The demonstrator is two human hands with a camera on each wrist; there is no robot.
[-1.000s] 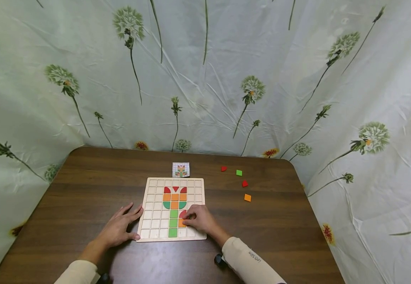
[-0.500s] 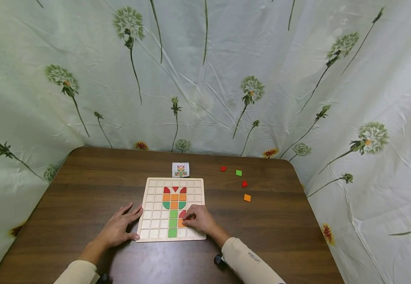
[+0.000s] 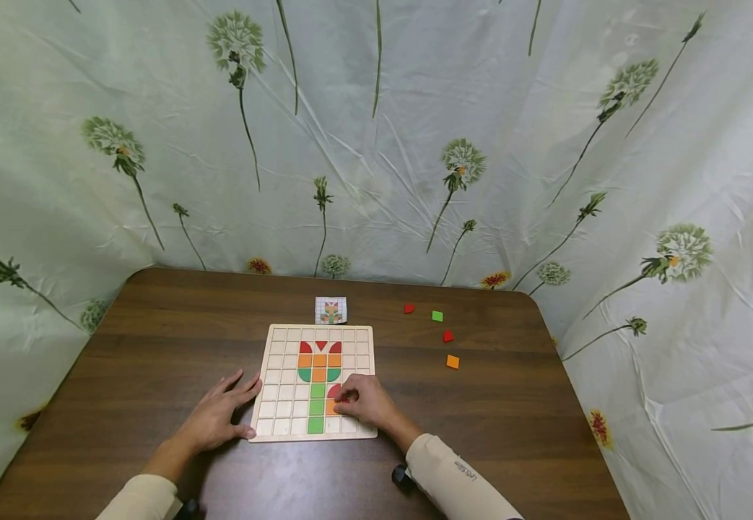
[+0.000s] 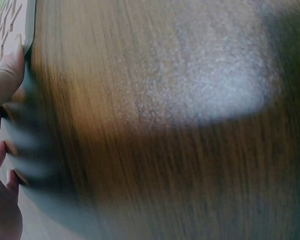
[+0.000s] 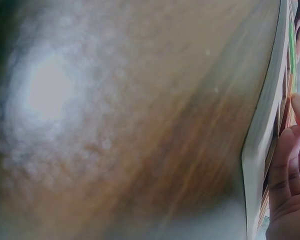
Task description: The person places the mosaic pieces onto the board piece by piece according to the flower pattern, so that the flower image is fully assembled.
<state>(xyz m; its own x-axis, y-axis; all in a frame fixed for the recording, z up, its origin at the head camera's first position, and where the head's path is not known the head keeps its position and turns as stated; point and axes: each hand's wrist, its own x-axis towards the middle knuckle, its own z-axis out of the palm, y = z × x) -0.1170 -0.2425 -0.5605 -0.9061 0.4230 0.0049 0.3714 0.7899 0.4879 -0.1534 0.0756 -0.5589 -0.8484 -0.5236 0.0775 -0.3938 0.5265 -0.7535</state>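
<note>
A wooden grid board (image 3: 285, 408) lies on the table, with a tulip-like pattern of red, orange and green pieces set in it. My left hand (image 3: 216, 415) lies spread at its left side, thumb at the near left corner and fingertips at the edge. Over the lower right part of the board, my right hand (image 3: 370, 401) pinches a small red piece (image 5: 286, 117), mostly hidden by the fingers. Beside those fingertips sit an orange square (image 3: 331, 408) and a red rounded piece (image 3: 333, 391), both partly covered. Light green squares (image 3: 316, 407) form a column to their left.
A small pattern card (image 3: 331, 310) lies just beyond the board. To the right are loose pieces: a red one (image 3: 409, 308), a green square (image 3: 437, 316), another red piece (image 3: 448, 336) and an orange square (image 3: 453, 362). A flowered curtain (image 3: 376, 144) hangs behind the table.
Both hands and the board stay in nearly the same place. The right fingers shift only slightly, and a bit of red shows beneath them now.
</note>
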